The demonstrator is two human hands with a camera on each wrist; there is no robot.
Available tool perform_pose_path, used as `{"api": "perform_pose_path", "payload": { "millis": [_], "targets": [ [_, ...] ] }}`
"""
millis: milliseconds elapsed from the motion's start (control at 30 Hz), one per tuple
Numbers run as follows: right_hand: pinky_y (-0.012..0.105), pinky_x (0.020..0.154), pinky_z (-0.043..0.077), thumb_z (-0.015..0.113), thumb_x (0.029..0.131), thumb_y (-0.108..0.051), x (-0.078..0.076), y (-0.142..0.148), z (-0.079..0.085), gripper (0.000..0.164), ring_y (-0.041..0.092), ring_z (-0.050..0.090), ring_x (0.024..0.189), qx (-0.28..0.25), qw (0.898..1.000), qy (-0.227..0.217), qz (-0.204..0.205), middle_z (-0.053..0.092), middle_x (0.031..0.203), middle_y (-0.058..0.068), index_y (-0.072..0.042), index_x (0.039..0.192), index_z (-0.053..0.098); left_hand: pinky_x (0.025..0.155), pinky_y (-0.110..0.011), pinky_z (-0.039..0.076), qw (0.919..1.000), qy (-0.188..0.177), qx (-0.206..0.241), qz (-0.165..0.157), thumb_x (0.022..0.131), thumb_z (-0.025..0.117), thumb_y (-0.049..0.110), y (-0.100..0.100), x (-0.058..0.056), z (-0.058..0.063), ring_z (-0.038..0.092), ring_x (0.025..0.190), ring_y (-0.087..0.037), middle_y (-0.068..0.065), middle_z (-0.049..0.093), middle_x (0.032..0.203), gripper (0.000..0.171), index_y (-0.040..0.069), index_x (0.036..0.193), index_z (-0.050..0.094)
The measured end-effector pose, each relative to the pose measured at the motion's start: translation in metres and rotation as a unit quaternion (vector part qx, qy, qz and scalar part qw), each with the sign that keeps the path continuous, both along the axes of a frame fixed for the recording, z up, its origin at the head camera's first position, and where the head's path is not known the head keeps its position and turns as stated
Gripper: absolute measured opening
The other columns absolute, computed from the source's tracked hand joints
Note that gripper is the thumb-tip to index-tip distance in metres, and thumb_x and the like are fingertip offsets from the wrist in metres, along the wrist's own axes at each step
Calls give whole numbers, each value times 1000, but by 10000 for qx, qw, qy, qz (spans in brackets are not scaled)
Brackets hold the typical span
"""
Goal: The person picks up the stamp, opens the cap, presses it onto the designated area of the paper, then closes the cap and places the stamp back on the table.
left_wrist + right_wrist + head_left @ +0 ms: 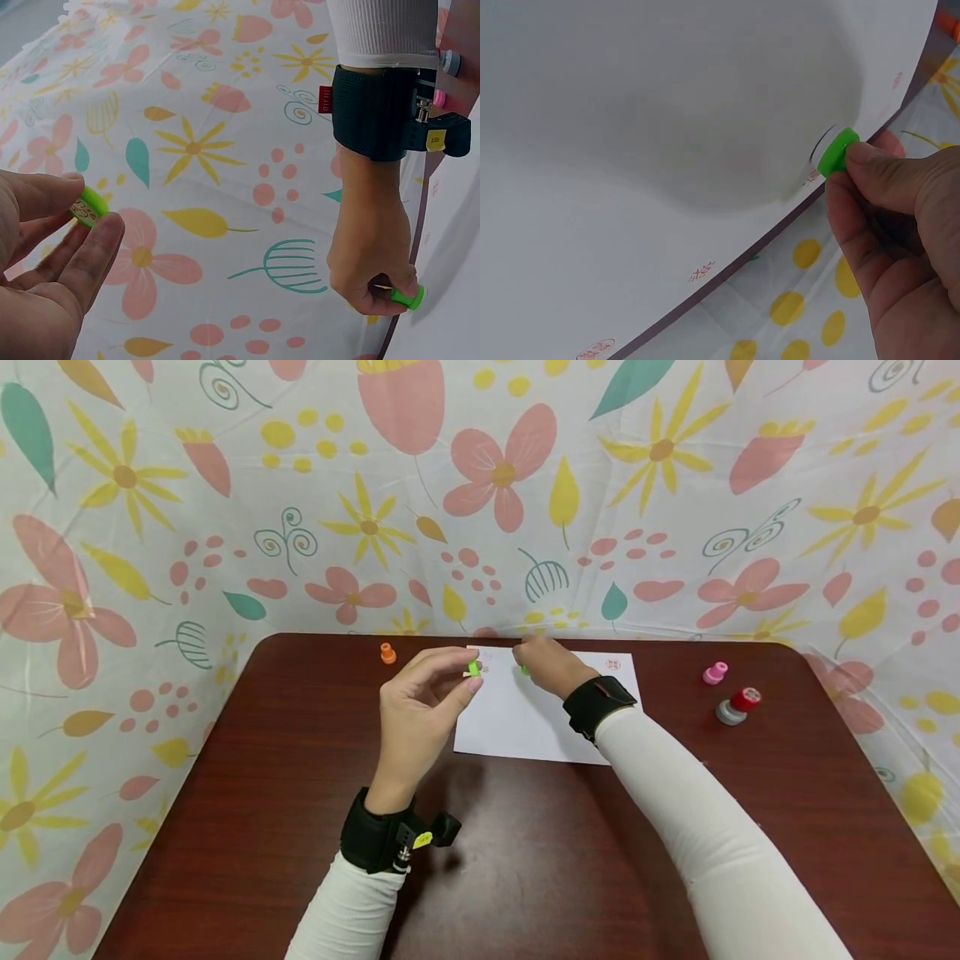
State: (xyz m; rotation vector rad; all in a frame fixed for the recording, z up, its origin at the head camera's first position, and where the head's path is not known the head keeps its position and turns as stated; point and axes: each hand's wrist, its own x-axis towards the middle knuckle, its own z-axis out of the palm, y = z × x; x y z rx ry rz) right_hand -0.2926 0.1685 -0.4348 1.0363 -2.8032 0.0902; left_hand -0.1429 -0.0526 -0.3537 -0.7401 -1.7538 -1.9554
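Note:
My left hand [418, 714] is raised near the paper's left edge, its thumb and fingertips pinching a small lime-green cap [89, 207] with a printed picture on its end. In the right hand [553, 665] is a green stamp [837, 153], gripped between thumb and fingers. Its white end points down, close over the far edge of the white paper [536, 722]. Small red stamp prints [702, 271] run along that edge, one of them right by the stamp. Most of the green stamp is hidden by the right hand in the head view.
Left of the paper stands an orange stamp [387, 653]. A pink stamp [715, 673] and a red and grey stamp [738, 706] lie on the right. The dark brown table [247, 827] ends at a flower-patterned cloth [300, 485] behind.

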Motion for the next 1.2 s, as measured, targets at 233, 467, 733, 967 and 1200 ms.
{"api": "perform_pose_path", "payload": {
  "millis": [233, 467, 733, 967, 1200],
  "targets": [
    [32, 64, 44, 61, 90, 16, 1, 3, 1, 29, 25, 58, 70, -152, 9997, 172, 110, 52, 151, 15, 5, 112, 76, 90, -34, 62, 10000, -4, -10, -52, 87, 75, -13, 3, 1, -1, 73, 102, -24, -24, 68, 115, 30, -9, 116, 72],
    [28, 54, 31, 56, 89, 17, -1, 4, 0, 47, 14, 28, 49, -984, 9924, -685, -275, 43, 157, 7, -1, 131, 68, 90, -36, 62, 10000, 42, 6, -10, 87, 75, -13, 2, 0, -1, 72, 100, -38, -24, 68, 115, 29, -9, 116, 73],
    [31, 64, 42, 56, 93, 16, 1, 4, -5, 44, 20, 49, 68, -1064, 9880, -970, -565, 48, 152, 11, -1, 132, 65, 91, -38, 62, 10000, -17, -34, 61, 88, 75, -11, 0, 0, -1, 73, 101, -29, -22, 68, 116, 29, -8, 117, 73],
    [32, 68, 42, 54, 94, 16, 2, 1, -7, 53, 23, 49, 75, -1199, 9885, -804, -457, 37, 161, 9, -6, 142, 60, 90, -37, 62, 9999, -12, -109, 125, 88, 75, -9, -1, 0, -1, 73, 101, -23, -20, 69, 116, 29, -6, 116, 73],
    [34, 78, 43, 53, 93, 17, 0, 1, -6, 54, 26, 53, 89, -1726, 9789, -985, -466, 51, 147, 8, -9, 139, 60, 89, -36, 62, 9999, -51, -60, 69, 87, 75, -12, 0, 0, -3, 73, 100, -24, -22, 69, 115, 29, -7, 116, 73]
  ]
}}
